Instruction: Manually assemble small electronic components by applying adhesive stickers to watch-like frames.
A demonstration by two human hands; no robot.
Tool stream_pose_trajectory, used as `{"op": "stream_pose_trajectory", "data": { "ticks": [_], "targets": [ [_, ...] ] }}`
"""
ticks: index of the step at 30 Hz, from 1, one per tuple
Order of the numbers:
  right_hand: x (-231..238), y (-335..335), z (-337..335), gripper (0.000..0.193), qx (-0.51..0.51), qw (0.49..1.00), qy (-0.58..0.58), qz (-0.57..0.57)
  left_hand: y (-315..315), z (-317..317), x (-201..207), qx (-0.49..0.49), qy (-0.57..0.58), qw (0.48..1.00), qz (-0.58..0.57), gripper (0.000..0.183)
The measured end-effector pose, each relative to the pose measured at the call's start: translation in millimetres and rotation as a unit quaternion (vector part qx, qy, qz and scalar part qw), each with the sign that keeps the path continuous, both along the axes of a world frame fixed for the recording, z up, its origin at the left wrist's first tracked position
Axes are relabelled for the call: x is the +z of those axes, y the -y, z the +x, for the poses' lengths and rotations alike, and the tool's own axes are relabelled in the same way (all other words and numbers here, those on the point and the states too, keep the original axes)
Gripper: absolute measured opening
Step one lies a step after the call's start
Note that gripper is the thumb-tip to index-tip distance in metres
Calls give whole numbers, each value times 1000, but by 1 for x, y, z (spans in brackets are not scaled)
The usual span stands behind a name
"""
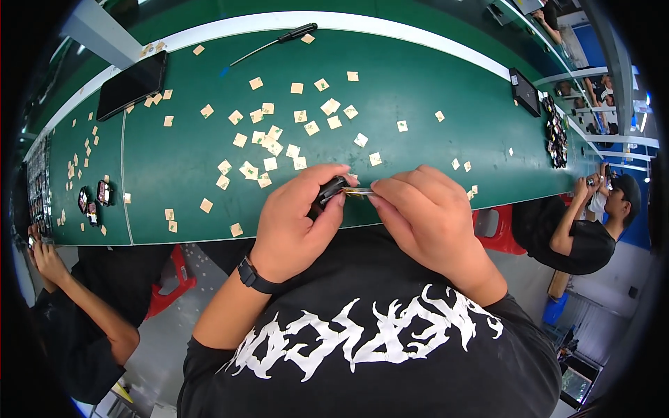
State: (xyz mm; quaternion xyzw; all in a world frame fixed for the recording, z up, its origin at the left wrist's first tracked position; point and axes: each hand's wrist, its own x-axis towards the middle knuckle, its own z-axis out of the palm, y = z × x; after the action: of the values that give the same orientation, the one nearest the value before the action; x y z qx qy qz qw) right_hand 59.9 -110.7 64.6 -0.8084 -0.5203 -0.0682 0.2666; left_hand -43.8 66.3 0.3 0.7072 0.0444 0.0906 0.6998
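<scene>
My left hand (293, 219), with a black band on its wrist, is closed around a small black device (329, 191) just above the table's near edge. My right hand (433, 217) pinches a thin silvery metal tool (359, 191), which looks like tweezers. The tool's far end meets the device's open-looking right side, where a bit of yellow shows. Fingers cover most of the device, so its exact kind cannot be made out. Many small square tan stickers (270, 164) lie scattered on the green table (418, 90) beyond my hands.
A screwdriver (279, 42) lies at the far edge. A black flat tablet-like panel (132, 85) is at the far left, near several small dark devices (104, 193). At the right are a black tray (524, 92) and a pile of dark parts (555, 132). Co-workers sit on both sides.
</scene>
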Motion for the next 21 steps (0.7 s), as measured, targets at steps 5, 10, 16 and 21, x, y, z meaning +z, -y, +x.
{"op": "stream_pose_trajectory", "data": {
  "ticks": [5, 10, 16, 21],
  "targets": [
    [-2, 0, 0, 23, -10, 999, 32, -19, 2, 0, 3, 34, -24, 999, -11, 39],
    [-7, -3, -1, 24, -8, 997, 51, -54, -6, 2, 8, -27, 19, 989, 146, 46],
    [-12, -5, 2, 25, 12, 999, 11, -45, -20, 6, 5, -84, 27, 990, 106, 48],
    [-23, -4, 0, 22, 19, 973, -225, 45, -29, 4, 17, -162, -146, 960, -173, 51]
  ]
}}
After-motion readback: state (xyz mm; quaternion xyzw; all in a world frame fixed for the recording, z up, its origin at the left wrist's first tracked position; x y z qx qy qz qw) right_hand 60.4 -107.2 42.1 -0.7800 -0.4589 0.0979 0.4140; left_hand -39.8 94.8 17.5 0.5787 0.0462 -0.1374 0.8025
